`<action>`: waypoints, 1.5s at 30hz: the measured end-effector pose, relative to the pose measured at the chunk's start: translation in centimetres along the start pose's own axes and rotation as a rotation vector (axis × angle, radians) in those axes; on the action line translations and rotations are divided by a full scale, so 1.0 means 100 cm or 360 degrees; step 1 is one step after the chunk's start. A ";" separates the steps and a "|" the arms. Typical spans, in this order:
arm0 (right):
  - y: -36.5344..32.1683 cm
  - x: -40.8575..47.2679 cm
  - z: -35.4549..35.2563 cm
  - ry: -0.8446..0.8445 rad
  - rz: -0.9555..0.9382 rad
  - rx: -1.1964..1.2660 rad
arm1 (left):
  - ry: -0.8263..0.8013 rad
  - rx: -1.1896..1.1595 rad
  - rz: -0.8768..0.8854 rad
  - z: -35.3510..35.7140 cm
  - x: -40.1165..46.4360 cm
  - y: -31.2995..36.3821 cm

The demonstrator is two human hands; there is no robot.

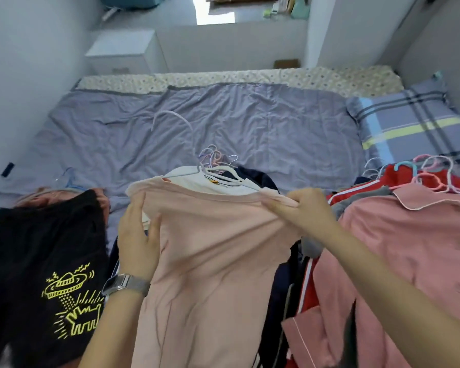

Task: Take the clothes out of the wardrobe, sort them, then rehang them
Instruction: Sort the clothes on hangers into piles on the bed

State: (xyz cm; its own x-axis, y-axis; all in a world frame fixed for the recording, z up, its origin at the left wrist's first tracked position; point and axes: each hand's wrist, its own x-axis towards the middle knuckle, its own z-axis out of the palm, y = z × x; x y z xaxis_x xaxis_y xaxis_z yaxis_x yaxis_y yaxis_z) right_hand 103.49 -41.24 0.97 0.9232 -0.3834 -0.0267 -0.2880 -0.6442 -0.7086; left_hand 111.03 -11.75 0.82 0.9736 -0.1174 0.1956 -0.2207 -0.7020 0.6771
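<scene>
Head view is showing us mid-sort: we are holding the pale pink shirt (210,261) up over the middle pile on the bed (223,128). Our left hand (138,243) is pressing the shirt's left side with fairly straight fingers, while our right hand (303,208) is pinching its top edge. Next, we judge, we are needing a hanger (213,166) from the cluster just beyond. The black printed garment (45,261) is lying to the left and the pink pyjama pile (409,248) to the right, crowding the near edge; open room is lying on the far bedspread.
</scene>
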 end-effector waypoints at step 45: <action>-0.001 -0.521 -0.288 0.0899 0.0337 0.0305 | -0.0340 -0.0399 0.0389 -0.138 -0.372 0.253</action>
State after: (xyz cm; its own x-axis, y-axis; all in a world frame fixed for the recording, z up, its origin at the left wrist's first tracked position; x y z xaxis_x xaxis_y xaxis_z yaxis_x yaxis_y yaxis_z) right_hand 48.05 -40.26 22.70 0.5595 -0.8135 0.1590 -0.3508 -0.4061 -0.8438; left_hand 68.43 -15.43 20.41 0.8750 -0.4214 0.2381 -0.4284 -0.4454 0.7862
